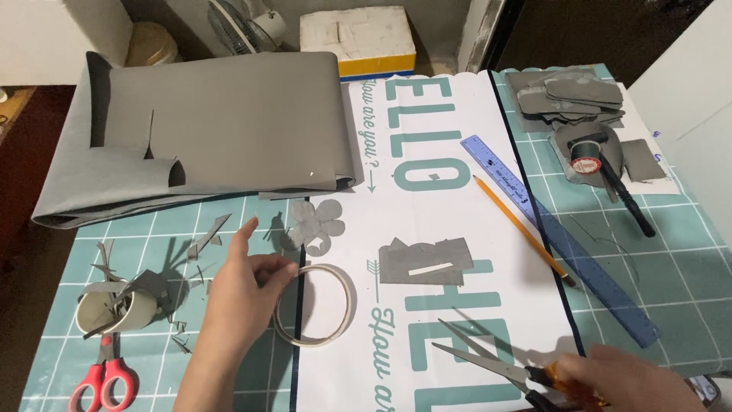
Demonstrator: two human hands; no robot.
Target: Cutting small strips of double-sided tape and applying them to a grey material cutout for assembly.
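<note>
1. Your left hand (242, 294), in the lower middle-left of the frame, pinches the rim of a tape ring (314, 305) between thumb and fingers; the ring lies flat on the counter (671, 267), straddling the edge of the white printed sheet (457, 252).
2. Your right hand (629, 381), at the lower right edge, is closed around the handle of the open scissors (488, 358), whose blades point left over the sheet.
3. Just above the ring lies a grey flower cutout (316, 225); to its right, a grey scrap (425, 262).
4. A large grey folded sheet (221, 126) fills the upper left.
5. Left of your hand stand a cup (118, 309) stuffed with grey offcuts and red scissors (104, 378).
6. A pencil (522, 229) and blue ruler (560, 240) run diagonally at right, well apart from the ring.
7. A pile of grey pieces (568, 95) sits upper right.
</note>
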